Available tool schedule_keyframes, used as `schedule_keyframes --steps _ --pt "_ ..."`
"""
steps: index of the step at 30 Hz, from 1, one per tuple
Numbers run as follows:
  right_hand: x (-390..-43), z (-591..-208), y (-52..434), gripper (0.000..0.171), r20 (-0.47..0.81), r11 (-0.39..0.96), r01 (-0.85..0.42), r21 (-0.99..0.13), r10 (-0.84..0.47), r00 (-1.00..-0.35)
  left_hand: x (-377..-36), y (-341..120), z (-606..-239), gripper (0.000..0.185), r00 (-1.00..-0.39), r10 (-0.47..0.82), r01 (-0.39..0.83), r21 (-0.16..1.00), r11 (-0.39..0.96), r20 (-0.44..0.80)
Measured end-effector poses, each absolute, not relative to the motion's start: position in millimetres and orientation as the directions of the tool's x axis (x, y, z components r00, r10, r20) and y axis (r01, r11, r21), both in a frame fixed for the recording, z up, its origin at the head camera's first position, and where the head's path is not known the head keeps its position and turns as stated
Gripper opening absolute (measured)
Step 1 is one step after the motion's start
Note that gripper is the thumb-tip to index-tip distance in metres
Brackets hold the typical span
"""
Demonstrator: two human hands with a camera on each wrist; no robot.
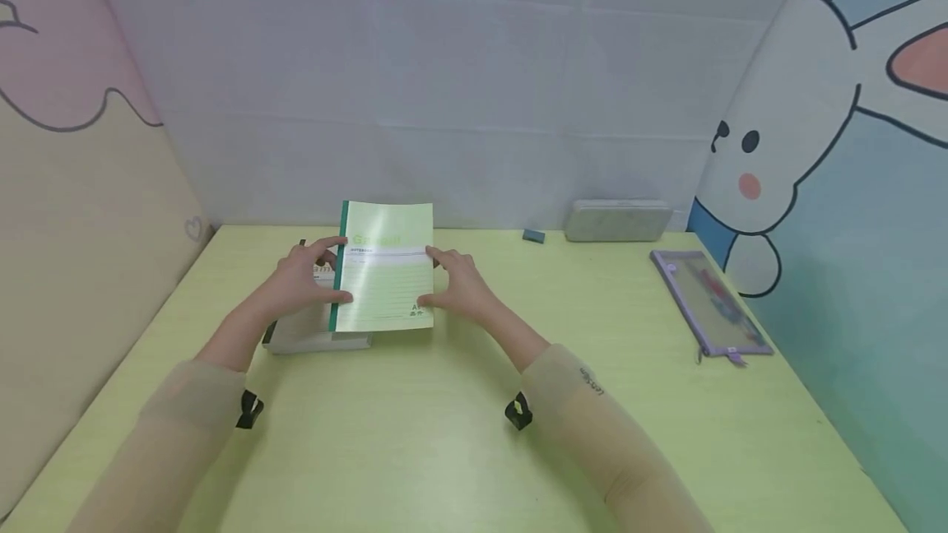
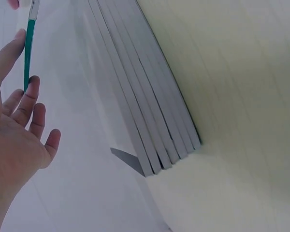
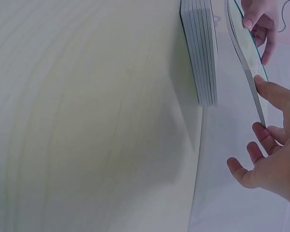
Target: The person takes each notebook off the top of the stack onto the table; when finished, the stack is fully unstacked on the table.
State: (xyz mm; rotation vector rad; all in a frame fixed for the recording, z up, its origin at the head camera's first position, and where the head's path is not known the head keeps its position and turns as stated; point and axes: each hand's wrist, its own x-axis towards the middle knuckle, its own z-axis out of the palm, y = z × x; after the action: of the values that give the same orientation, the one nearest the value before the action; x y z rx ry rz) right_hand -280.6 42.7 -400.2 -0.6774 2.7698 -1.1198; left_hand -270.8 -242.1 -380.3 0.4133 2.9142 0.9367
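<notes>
A pale green notebook (image 1: 387, 278) with a dark green spine is held up between both hands. My left hand (image 1: 299, 276) pinches its spine edge between thumb and fingers; in the left wrist view the green spine (image 2: 28, 58) sits between thumb and fingertips. The right hand (image 1: 461, 285) pinches the opposite edge, as the right wrist view also shows at the page edges (image 3: 249, 77). Below and left of the raised notebook lies a stack of notebooks (image 1: 314, 340) on the table, partly hidden by it. The left wrist view shows the edges of several stacked notebooks (image 2: 150, 96).
On the table (image 1: 415, 451), a grey case (image 1: 618, 221) stands against the back wall, with a small blue block (image 1: 533, 236) to its left. At the right lies a purple-edged mesh zip pouch (image 1: 713, 303) with things inside. Walls close in the back and both sides.
</notes>
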Motion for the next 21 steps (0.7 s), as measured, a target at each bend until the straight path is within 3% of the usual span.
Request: schedule_keyframes --steps 21 --pt "-295 -414 112 0.086 -0.019 0.680 -0.338 -0.650 -0.460 -0.888 -296 -179 -406 0.090 -0.922 0.386 0.309 0.515 0.799 -0.046"
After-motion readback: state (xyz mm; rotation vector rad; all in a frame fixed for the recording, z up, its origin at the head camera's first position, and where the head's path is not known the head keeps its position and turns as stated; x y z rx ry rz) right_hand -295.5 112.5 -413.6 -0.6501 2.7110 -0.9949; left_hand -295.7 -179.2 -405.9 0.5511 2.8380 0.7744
